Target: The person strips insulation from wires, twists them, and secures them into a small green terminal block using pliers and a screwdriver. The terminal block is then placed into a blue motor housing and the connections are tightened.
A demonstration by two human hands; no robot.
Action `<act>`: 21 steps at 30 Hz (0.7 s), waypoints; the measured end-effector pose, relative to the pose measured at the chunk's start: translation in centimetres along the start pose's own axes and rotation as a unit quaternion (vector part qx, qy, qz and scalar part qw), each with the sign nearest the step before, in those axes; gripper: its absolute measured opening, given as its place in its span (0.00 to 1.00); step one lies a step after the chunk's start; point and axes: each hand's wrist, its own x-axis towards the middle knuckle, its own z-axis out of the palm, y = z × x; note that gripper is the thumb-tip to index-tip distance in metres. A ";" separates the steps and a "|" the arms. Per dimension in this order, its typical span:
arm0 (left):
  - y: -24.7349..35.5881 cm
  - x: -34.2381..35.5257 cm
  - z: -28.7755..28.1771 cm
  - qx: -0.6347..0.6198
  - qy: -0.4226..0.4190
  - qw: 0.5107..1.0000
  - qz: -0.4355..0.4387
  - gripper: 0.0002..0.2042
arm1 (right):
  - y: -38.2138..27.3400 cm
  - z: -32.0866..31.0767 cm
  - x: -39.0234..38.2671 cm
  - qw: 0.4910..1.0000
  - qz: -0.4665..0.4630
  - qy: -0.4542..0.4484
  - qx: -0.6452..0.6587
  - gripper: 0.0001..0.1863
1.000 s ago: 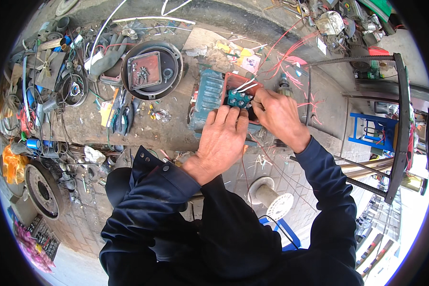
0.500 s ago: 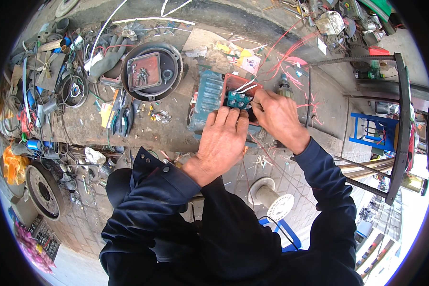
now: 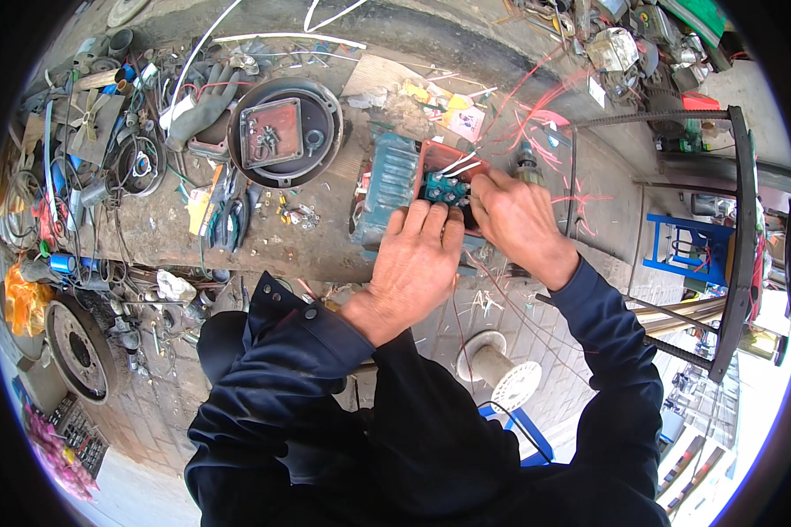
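A teal, finned electric motor (image 3: 390,183) lies on the workbench in front of me, with a red open terminal box (image 3: 446,156) on its right side. Inside the box sits a green terminal block (image 3: 445,188) with metal screws, and white-sleeved wires (image 3: 460,165) rise beside it. My left hand (image 3: 413,270) rests its closed fingers over the near edge of the block; its thumb is hidden. At the block's right end, my right hand (image 3: 523,221) is closed in a pinch, and what lies between the fingertips is hidden.
A round dark metal cover (image 3: 330,145) holds a red square lid (image 3: 277,119) with bolts in it. Pliers (image 3: 228,215) and small fasteners lie nearer. Thin red wires (image 3: 536,123) and a drill-like tool (image 3: 527,165) lie right of the motor, before a metal frame (image 3: 743,220). A white spool (image 3: 510,373) stands below.
The view has shifted slightly. Both hands stay at the terminal block, and their fingers have moved only a little.
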 end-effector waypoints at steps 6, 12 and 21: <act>0.0 0.0 0.0 -0.002 0.001 1.000 -0.002 0.27 | -0.2 -0.5 -0.1 1.000 0.008 -0.012 -0.010 0.06; 0.2 0.0 -0.4 -0.017 -0.050 0.998 -0.029 0.22 | -0.5 -1.2 -0.3 0.999 0.021 -0.037 0.023 0.04; 0.3 0.1 -0.2 -0.054 -0.037 0.997 -0.051 0.24 | -0.6 -0.7 -1.4 0.991 0.051 -0.026 0.122 0.05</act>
